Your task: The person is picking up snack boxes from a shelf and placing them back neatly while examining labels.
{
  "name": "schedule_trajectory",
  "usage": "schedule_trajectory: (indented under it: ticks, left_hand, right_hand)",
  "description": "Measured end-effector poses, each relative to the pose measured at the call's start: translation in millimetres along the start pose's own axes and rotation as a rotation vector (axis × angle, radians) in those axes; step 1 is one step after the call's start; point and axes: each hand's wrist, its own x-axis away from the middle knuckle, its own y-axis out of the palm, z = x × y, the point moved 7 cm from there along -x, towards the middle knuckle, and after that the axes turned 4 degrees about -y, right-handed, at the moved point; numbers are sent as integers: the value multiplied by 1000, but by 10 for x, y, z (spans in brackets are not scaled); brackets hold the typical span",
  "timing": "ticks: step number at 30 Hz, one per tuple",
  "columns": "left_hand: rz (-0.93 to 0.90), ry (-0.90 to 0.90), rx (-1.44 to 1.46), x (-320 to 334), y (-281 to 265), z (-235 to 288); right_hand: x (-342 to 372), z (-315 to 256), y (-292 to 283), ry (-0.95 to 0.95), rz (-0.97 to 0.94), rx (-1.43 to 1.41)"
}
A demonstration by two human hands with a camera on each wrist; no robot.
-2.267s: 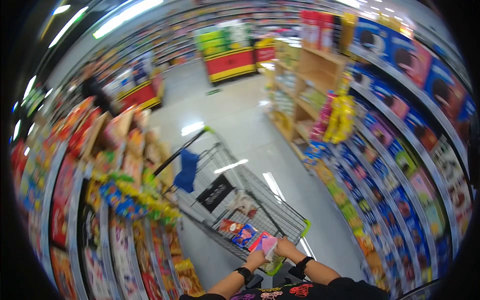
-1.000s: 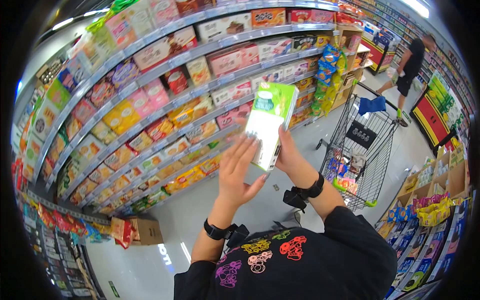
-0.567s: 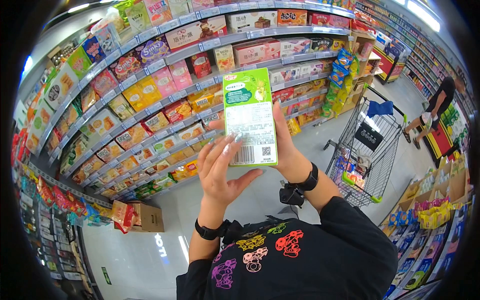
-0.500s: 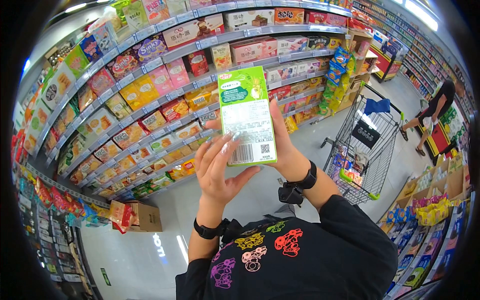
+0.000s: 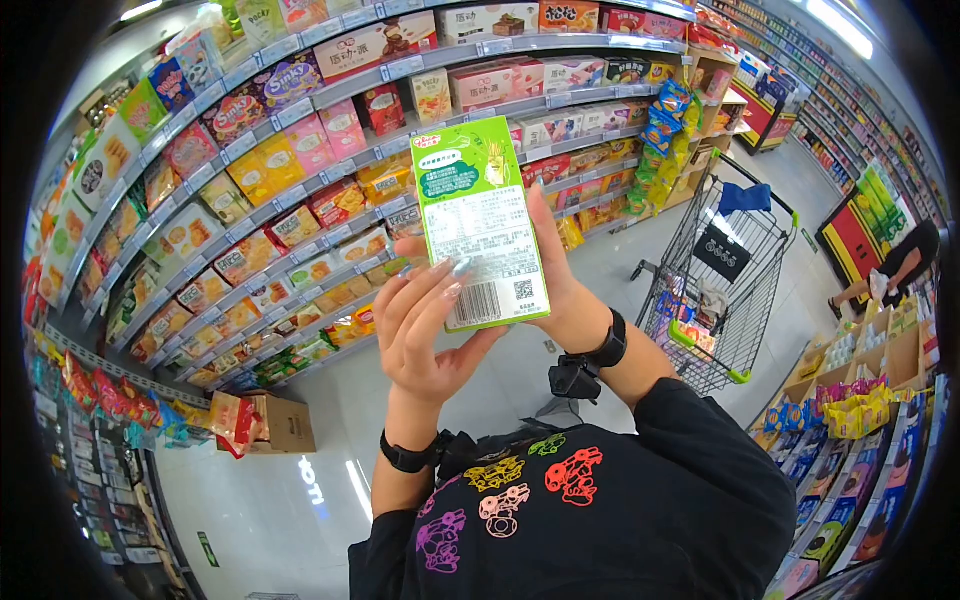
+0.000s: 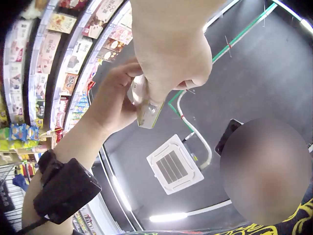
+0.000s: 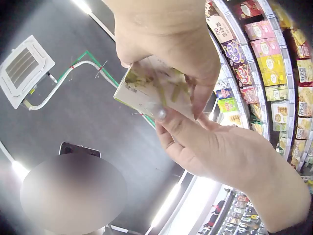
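In the head view, a green and white snack box (image 5: 480, 222) stands up in front of the chest. Its back, with printed text, a barcode and a QR code, faces me. My right hand (image 5: 563, 275) grips it from behind, thumb along the right edge and a fingertip showing at the left edge. The fingers of my left hand (image 5: 418, 325) lie on the lower left of the printed face, with the thumb under the bottom edge. From the right wrist view, the box's underside (image 7: 155, 90) shows, with the left hand's thumb against it.
Shelves of boxed snacks (image 5: 330, 205) curve along the front and left. A shopping cart (image 5: 735, 270) with several items stands to the right, near hanging snack bags (image 5: 660, 140). A bending person (image 5: 905, 262) is at far right. A cardboard box (image 5: 283, 424) sits on the floor at left.
Earliest, both hands held a pink-and-white item over the cart. Since then the view has turned to the shelves, and both hands hold the green box, now more face-on. The other person has moved right.
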Motion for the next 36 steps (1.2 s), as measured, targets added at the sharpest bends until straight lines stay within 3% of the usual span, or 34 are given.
schedule_trajectory:
  ticks: [13,16,18,21,24,25,28,30,33,36]
  left_hand:
    - [-92,58,-72,60,17,37]
    - [-123,24,-95,121,56,-31]
    - [-162,-79,-56,148,112,-135]
    - [-261,-216,-8,246,257,-321]
    - [-353,-315,4,357,437,-428]
    - [-357,-353,22,409,506,-460]
    - [-396,-522,44,590,658,-662]
    - [-451,-686,41,705,697,-855]
    - [-322,-891,112,803,615,-1148]
    - [198,-1014,720,864,534,-1572]
  right_hand:
    - [73,101,-178,-20,34,-51]
    - [81,72,-267,-86,85,72]
    - [148,157,-382,-8,91,-58]
    - [187,188,-699,-123,157,140]
    - [256,168,-1051,-242,331,509]
    - [244,186,-1169,-265,402,467]
    - [193,187,-1265,-184,492,774]
    - [71,235,-1322,-104,459,832]
    - [-138,210,-1263,-80,364,797]
    - [-450,171,-1319,-75,141,869]
